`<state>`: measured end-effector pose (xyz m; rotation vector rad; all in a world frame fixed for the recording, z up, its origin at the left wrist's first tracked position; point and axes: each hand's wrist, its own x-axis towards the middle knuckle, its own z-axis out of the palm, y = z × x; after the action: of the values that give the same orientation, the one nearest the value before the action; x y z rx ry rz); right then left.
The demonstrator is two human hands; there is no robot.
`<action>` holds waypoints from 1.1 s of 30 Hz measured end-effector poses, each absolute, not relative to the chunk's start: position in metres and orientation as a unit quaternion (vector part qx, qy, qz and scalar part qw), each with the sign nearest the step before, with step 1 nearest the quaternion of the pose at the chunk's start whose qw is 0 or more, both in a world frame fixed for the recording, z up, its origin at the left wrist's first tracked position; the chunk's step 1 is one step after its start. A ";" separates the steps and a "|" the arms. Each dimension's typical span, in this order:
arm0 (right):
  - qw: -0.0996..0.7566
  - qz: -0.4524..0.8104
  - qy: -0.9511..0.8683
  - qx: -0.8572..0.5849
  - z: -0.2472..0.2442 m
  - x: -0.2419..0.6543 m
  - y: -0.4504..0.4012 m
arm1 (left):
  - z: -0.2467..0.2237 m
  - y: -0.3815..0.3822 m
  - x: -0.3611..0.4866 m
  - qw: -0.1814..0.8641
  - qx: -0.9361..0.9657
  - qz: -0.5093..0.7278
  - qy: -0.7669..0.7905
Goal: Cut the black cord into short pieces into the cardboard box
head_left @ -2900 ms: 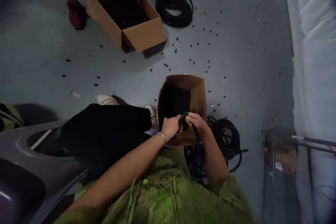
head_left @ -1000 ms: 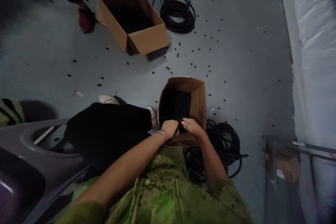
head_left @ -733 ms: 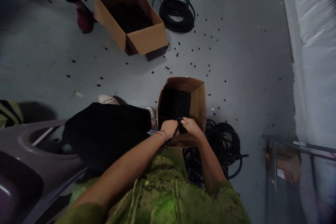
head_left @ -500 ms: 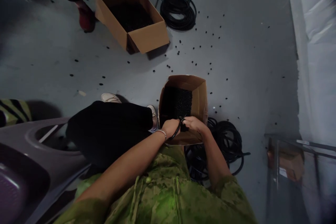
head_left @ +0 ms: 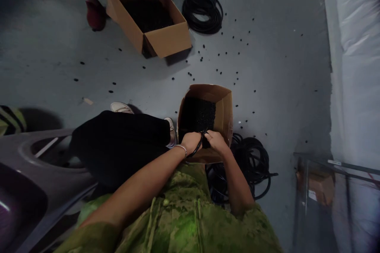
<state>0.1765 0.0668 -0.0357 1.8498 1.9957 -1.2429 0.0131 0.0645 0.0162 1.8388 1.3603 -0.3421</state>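
Observation:
A cardboard box (head_left: pixel 224 118) stands on the floor in front of me, with many small black pieces (head_left: pixel 204 112) inside. My left hand (head_left: pixel 191 142), with a bracelet at its wrist, is closed around a thin black tool that looks like scissors (head_left: pixel 197 149), over the box's near side. Just right of it, my right hand (head_left: pixel 216 140) is closed near the tool's tip; what its fingers pinch is too small to make out.
A larger open carton (head_left: pixel 169 40) with dark contents lies at the upper left, beside a person's red shoe (head_left: pixel 96 16). Black hose coils (head_left: pixel 203 12) lie behind and at right (head_left: pixel 257 158). Black bits dot the floor. A grey chair (head_left: pixel 18 146) is at left, a rack (head_left: pixel 341 167) at right.
The whole view has shifted slightly, so the box and floor items sit a little further left. Both hands stay together over the box, with the tool still in my left hand.

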 end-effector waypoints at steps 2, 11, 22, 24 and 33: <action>0.151 -0.322 0.682 0.639 -0.029 0.168 0.065 | 0.014 0.064 0.013 0.401 0.729 -0.133 0.539; 0.205 -0.338 0.768 0.504 -0.009 0.181 0.079 | 0.012 0.063 0.010 0.436 0.718 -0.107 0.532; 0.236 -0.157 0.768 0.575 -0.018 0.160 0.058 | 0.007 0.065 0.012 0.445 0.695 -0.083 0.559; 0.235 -0.135 0.760 0.591 -0.024 0.158 0.055 | 0.006 0.064 0.012 0.449 0.684 -0.074 0.571; 0.225 -0.103 0.788 0.563 -0.032 0.162 0.054 | 0.009 0.065 0.010 0.443 0.686 -0.077 0.572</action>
<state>0.1619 0.0536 -0.0317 1.5539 2.1751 -0.2848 0.0100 0.0646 0.0085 1.7013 1.4175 -0.1907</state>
